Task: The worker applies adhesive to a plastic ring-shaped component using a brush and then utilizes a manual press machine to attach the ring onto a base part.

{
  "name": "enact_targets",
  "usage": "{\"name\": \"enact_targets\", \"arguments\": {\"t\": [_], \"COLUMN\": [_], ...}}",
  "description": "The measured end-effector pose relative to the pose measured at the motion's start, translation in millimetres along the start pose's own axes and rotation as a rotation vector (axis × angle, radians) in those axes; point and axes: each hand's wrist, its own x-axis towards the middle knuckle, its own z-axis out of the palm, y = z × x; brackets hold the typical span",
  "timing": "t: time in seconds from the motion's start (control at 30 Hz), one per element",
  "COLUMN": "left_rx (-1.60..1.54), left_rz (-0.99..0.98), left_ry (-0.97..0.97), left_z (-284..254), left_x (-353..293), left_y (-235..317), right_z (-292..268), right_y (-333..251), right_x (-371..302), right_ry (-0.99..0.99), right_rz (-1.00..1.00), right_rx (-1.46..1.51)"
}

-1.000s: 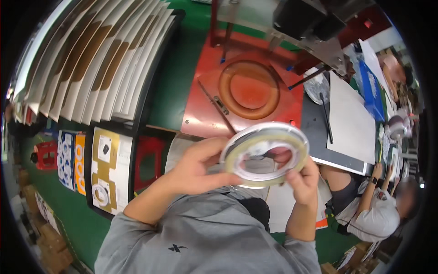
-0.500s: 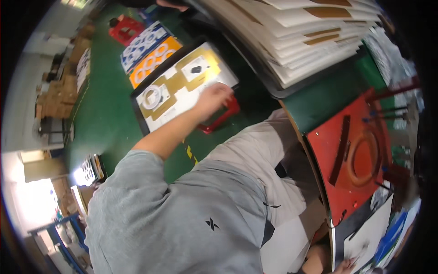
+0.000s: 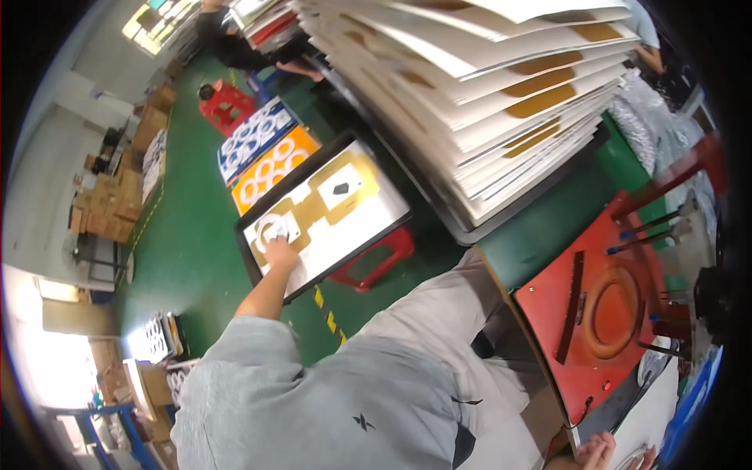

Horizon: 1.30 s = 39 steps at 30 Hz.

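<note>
My left hand (image 3: 280,251) reaches out over the black-rimmed tray (image 3: 332,280), its fingers at the near edge of a white ring (image 3: 265,228). The fingertips blend with the ring, so whether they grip it cannot be made out. Under the ring lies a white sheet with gold-brown shapes (image 3: 312,210). A small black piece (image 3: 341,189) rests on a white square farther along that sheet. My right hand cannot be picked out. Two hands close together at the lower right, one of them a hand (image 3: 598,452) beside a white sheet, appear to be another person's.
A tall stack of white sheets with gold-brown patches (image 3: 501,117) stands beside the tray. Below it are a red board (image 3: 560,301) with a raised ring and a red stool (image 3: 372,261). Orange (image 3: 276,168) and blue (image 3: 257,137) panels holding white rings lie beyond the tray.
My left hand has moved leftward across the tray, from its right side to the white ring. The view has shifted, and the two hands at the lower right show more fully.
</note>
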Motion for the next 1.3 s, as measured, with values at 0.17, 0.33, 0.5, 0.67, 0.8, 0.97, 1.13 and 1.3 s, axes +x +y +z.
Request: {"name": "enact_targets", "arguments": {"t": [0.17, 0.33, 0.5, 0.67, 0.8, 0.97, 1.13, 1.3], "left_rx": [-0.066, -0.109, -0.852, -0.890, -1.090, -1.238, -1.068, -0.945], "left_rz": [-0.113, 0.029, 0.329, 1.000, 1.506, 1.841, 2.114, 2.104], "left_ry": [-0.164, -0.255, -0.620, -1.135, -0.882, -0.254, 0.011, 0.047], "left_z": [-22, -33, -182, -325, -344, -323, -286, -283], "left_x": [9, 11, -24, -143, -220, -311, -368, -377], "left_y": [-17, -6, 57, 128, 190, 285, 346, 362], "right_z": [59, 94, 114, 134, 142, 141, 132, 133], "right_y": [-93, -123, -138, -147, -167, -183, -180, -192], "right_x": [-13, -14, -31, -20, -18, -16, -25, -12], "right_ry": [-0.314, -0.690, -0.909, -0.791, -0.547, -0.250, -0.073, 0.097], "right_rz": [0.074, -0.030, 0.088, -0.209, -0.122, -0.190, -0.183, -0.204], "right_rx": [0.557, 0.535, 0.623, 0.636, 0.839, 0.868, 0.825, 0.732]}}
